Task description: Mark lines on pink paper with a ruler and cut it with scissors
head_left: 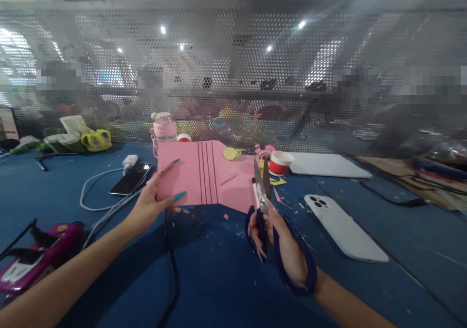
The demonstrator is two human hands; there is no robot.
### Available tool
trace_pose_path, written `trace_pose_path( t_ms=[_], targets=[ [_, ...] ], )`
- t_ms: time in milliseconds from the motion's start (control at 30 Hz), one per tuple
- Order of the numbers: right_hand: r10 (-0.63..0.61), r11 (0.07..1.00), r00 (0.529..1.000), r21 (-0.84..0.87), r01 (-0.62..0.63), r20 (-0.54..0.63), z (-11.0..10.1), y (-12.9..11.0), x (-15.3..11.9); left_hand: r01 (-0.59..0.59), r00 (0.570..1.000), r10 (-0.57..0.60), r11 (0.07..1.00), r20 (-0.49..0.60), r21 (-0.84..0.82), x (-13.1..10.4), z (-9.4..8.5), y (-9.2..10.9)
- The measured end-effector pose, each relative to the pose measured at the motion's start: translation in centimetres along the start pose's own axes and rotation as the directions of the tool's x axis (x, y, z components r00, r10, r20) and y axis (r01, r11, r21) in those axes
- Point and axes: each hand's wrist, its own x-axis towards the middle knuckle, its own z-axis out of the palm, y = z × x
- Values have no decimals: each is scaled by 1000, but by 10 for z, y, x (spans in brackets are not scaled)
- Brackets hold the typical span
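Observation:
My left hand (155,194) grips the left edge of a pink sheet of card (182,167), thumb and a finger lying on its face. Several black lines run down this card. To its right spreads more pink card (241,182); whether the two are one piece I cannot tell. My right hand (275,228) is closed through the dark blue handles of large scissors (261,187), whose blades point up and are slightly apart at the pink card's right side. Beside the blades lies a white and black pen (255,191). A yellow round piece (229,153) rests on the card.
A red and white paper cup (280,163) and a white phone (343,228) are at the right. Behind the card stands a pink bottle (165,128). Left are a black phone (131,179), cables and a magenta device (42,255). A perforated metal screen (233,65) closes the back.

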Motion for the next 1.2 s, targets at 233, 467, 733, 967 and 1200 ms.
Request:
trace_pose_path(
  t_ms=[233,467,733,967,1200],
  targets=[
    [-225,973,972,34,227,-71,-3,-4,11,145,975,-126,985,181,-96,-20,18,9],
    [-192,954,952,184,238,-237,-8,-10,19,175,922,-159,984,354,-14,-22,18,8],
    [-214,960,933,114,255,-291,-9,-12,21,163,934,-145,986,325,-27,-17,20,-2],
    [-326,942,901,-23,333,-288,-10,-8,18,-72,944,16,985,329,160,-21,20,-4],
    [-316,948,905,-48,315,-284,-8,-11,14,-118,950,22,949,312,291,-23,22,-9]
  ],
)
